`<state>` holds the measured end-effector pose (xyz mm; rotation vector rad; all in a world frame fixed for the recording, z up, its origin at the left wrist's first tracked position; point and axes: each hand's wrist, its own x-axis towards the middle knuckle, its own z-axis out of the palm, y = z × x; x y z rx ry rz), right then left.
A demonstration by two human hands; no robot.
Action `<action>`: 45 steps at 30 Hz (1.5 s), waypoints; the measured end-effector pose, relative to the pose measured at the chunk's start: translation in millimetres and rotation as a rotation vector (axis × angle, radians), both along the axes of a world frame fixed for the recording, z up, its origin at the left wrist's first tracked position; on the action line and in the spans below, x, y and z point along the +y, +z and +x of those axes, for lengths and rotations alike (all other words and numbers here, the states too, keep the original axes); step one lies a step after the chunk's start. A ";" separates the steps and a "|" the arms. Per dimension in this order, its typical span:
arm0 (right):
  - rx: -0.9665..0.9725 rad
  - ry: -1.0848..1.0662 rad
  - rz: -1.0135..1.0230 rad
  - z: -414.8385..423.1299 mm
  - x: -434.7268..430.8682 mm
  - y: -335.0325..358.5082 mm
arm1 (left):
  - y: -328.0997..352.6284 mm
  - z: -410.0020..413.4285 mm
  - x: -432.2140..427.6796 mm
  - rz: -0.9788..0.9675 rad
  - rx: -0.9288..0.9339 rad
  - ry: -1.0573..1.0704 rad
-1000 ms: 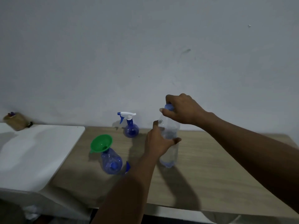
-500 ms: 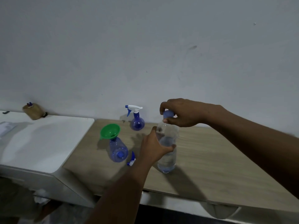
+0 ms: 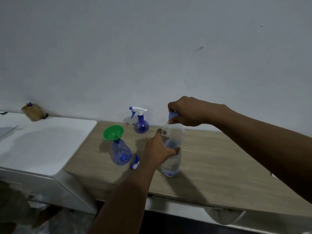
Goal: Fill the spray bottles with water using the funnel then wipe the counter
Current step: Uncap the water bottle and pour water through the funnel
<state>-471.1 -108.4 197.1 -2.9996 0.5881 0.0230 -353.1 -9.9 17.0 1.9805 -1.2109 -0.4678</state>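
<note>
A clear water bottle point(image 3: 171, 163) stands upright on the wooden counter point(image 3: 211, 159), partly filled. My left hand point(image 3: 159, 150) grips its middle. My right hand point(image 3: 187, 111) pinches its blue cap point(image 3: 173, 115) at the top of the neck; I cannot tell if the cap is still seated. A blue spray bottle point(image 3: 121, 153) without its head stands to the left with a green funnel point(image 3: 113, 133) in its neck. Its loose spray head point(image 3: 135, 164) lies beside it. A second blue spray bottle point(image 3: 141, 124) with a white trigger stands by the wall.
A white cabinet top point(image 3: 42, 142) adjoins the counter on the left, with a small brown holder point(image 3: 33, 112) at the wall. The wall runs directly behind the counter. The counter's front edge is close to me.
The view has shifted, so everything sits slightly lower and to the right. Both hands stay on the water bottle, and my right hand has turned a little on the cap.
</note>
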 end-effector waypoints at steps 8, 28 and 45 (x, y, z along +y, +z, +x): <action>-0.404 -0.137 0.244 -46.4 -24.7 -9.1 | 2.5 -0.6 4.9 -0.022 0.022 0.022; -0.107 -0.589 0.518 -93.6 -5.2 -287.4 | 5.8 0.8 8.8 -0.029 0.046 0.027; -1.001 -0.596 0.758 18.8 47.0 -207.5 | 11.9 56.7 76.6 0.193 0.027 0.104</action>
